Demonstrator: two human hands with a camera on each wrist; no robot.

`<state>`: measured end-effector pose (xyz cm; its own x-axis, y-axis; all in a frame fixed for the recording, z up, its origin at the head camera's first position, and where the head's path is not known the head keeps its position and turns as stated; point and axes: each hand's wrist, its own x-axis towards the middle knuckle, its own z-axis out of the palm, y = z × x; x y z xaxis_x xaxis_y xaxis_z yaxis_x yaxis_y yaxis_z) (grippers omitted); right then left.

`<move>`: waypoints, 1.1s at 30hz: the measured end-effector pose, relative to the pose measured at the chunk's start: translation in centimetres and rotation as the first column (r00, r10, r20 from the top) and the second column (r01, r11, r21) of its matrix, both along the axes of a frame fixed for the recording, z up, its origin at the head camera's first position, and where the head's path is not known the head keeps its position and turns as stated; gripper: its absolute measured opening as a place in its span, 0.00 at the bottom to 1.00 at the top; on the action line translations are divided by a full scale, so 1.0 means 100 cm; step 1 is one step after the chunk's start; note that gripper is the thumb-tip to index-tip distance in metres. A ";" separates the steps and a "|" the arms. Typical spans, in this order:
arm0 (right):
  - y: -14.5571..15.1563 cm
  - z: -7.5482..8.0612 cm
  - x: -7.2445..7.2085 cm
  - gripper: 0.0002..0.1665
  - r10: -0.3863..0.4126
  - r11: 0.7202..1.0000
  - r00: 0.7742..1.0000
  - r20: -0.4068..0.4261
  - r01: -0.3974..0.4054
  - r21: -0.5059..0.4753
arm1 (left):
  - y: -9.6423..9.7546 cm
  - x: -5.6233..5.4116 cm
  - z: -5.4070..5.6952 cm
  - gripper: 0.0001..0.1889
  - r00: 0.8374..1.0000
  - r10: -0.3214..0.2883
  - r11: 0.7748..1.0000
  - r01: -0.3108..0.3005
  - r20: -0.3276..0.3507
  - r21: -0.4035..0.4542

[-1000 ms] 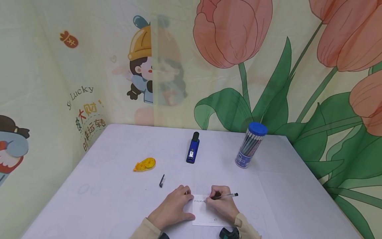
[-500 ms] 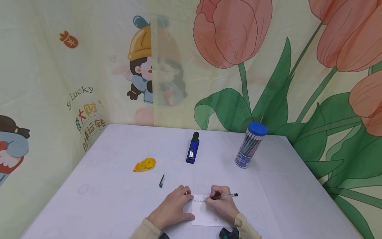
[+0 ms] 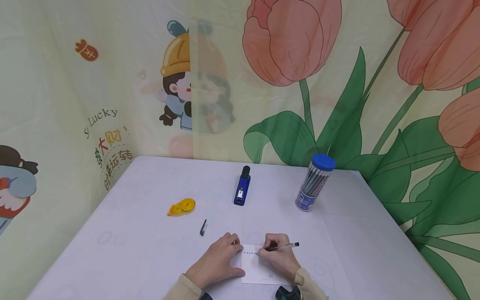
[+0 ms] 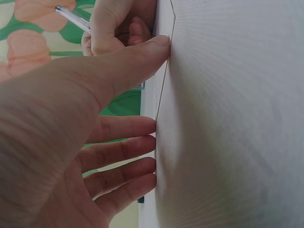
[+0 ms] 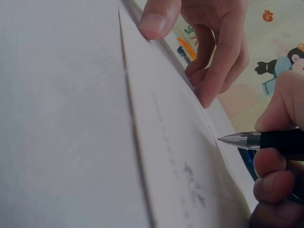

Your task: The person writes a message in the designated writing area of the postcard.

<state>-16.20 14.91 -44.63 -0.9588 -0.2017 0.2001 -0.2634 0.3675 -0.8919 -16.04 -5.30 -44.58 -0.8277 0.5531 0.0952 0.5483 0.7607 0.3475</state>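
Note:
A small sheet of white paper [image 3: 256, 271] lies on the table, with a short row of handwriting along its top and a mark near its bottom. My right hand [image 3: 282, 259] pinches a clear-barrelled gel pen [image 3: 288, 246]. In the right wrist view, the metal tip of the pen [image 5: 235, 139] meets the paper near its upper part. My left hand [image 3: 219, 260] rests at the left edge of the sheet, thumb and fingertips down. The left wrist view shows its fingers [image 4: 124, 154] fairly straight and spread from the thumb.
A black pen cap [image 3: 203, 227] lies left of the paper, beyond my left hand. Farther off are a yellow correction tape [image 3: 181, 207], a blue stapler [image 3: 242, 187] and a blue-lidded tub of pencils [image 3: 314, 183]. Printed curtains hang behind the table [image 3: 150, 179].
Hands and paper hold their places. The pen stays at the end of the writing row, with only slight motion at most.

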 end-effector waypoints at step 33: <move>0.001 -0.004 -0.001 0.12 0.032 0.999 0.998 -0.049 -0.033 -0.006 | 0.000 0.000 0.000 0.31 1.000 0.000 1.000 0.000 -0.009 -0.005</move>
<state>-16.34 15.02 -45.00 -0.9409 -0.2311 0.2477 -0.3182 0.3518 -0.8803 -16.03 -5.29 -44.59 -0.8267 0.5537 0.0999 0.5515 0.7622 0.3390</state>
